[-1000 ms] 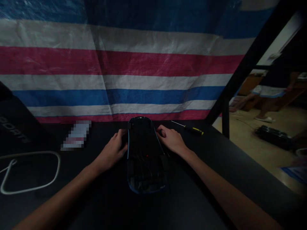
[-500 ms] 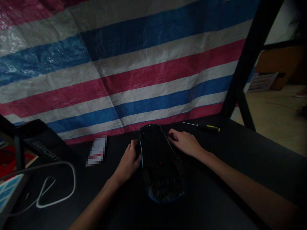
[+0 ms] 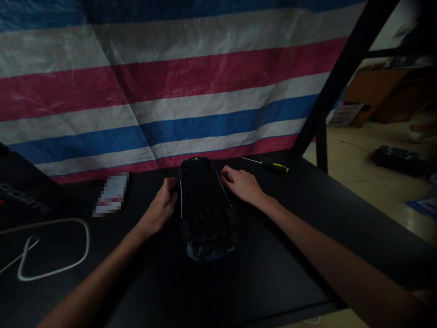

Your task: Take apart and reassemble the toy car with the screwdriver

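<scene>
A toy car (image 3: 204, 200) lies upside down on the dark tabletop, its black underside facing up with a small red spot on it. Thin blue edges of its body show along the sides. At the car's left side is my left hand (image 3: 163, 206), fingers curled in against the edge. My right hand (image 3: 243, 184) rests on the opposite side near the far end, also with bent fingers close against the body. Both sets of fingertips are partly hidden. Just beyond my right hand lies a screwdriver (image 3: 275, 167) with a black and yellow handle.
Left of my left hand lies a pixelated whitish packet-like item (image 3: 112, 193). A white cable (image 3: 87, 241) loops at the left, near a dark box-like object (image 3: 29, 196) with lettering. Striped plastic sheeting (image 3: 205, 82) hangs behind the table, beside a black frame post (image 3: 336, 91).
The view has shifted right and down, so everything appears farther left and higher. Both hands stay at the car's sides, and the car still lies upside down.
</scene>
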Motion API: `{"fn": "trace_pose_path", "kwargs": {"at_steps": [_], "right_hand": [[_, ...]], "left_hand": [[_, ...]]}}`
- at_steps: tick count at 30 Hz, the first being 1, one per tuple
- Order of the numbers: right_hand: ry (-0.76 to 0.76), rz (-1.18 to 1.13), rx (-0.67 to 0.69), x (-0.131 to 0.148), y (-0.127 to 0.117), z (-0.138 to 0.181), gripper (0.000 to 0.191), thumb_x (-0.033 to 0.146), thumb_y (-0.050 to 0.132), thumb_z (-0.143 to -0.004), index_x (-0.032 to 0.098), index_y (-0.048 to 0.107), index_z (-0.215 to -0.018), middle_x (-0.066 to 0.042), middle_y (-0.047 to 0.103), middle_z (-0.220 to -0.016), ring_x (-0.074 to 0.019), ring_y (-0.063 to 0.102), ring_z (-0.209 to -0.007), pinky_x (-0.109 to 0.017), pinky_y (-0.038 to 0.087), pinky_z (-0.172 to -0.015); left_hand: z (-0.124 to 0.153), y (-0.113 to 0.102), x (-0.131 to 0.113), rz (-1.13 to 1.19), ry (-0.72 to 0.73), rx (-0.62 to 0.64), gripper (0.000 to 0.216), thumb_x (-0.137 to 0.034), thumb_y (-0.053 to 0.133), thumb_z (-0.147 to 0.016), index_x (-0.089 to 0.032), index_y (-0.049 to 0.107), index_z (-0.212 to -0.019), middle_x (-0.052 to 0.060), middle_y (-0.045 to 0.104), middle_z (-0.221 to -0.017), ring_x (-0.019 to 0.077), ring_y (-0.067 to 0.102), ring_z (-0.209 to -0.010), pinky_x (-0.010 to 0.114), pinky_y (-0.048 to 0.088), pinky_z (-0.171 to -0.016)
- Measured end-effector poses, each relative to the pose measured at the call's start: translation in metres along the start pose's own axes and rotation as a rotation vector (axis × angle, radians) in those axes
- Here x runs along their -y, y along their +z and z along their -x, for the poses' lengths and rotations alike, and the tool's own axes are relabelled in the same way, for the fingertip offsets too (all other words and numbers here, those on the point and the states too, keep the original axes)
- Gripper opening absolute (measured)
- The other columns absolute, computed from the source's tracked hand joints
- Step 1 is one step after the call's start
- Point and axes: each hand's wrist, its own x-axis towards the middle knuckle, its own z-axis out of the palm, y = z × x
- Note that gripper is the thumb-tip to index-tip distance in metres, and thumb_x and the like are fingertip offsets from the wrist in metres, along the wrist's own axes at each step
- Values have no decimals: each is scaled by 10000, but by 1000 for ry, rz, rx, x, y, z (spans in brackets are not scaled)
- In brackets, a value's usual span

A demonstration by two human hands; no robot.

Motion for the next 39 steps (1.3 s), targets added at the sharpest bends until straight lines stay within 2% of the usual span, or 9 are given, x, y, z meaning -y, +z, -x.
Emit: {"fn": "trace_pose_path", "kwargs": {"at_steps": [4,11,23,39], "right_hand": [[0,34,14,3,1,-2,322,467,375,-1087,301,628,-1196,-24,760,-912,-220,698,-813,-296,270,-596],[-10,64,34,4,1,-4,328,459,362,-1092,298,615,-1224,-25,775,-973,-224,696,-818,-298,266,-594],[-6,54,33,3,0,-2,317,467,371,-1090,298,613,-1206,-20,770,-965,-218,695,-830,-290,258,-592],[-2,48,17,1,0,-3,329,459,382,-1070,303,633,-1214,-28,761,-957,-229,685,-818,-301,285,-600]], "left_hand": [[1,0,-7,33,-24,-23,296,-379,380,-1060,-202,444,-1287,170,591,-1407,307,556,-1343,530,413,-1164],[2,-2,-18,69,-100,-33,403,-500,347,-1083,-189,464,-1311,161,603,-1396,305,598,-1268,507,438,-1132],[1,0,-16,80,-118,-52,427,-537,339,-1083,-194,480,-1297,140,625,-1378,305,592,-1283,478,427,-1135],[0,0,-24,91,-136,-39,465,-538,359,-1060,-188,474,-1344,164,603,-1460,331,549,-1376,538,379,-1200]]}}
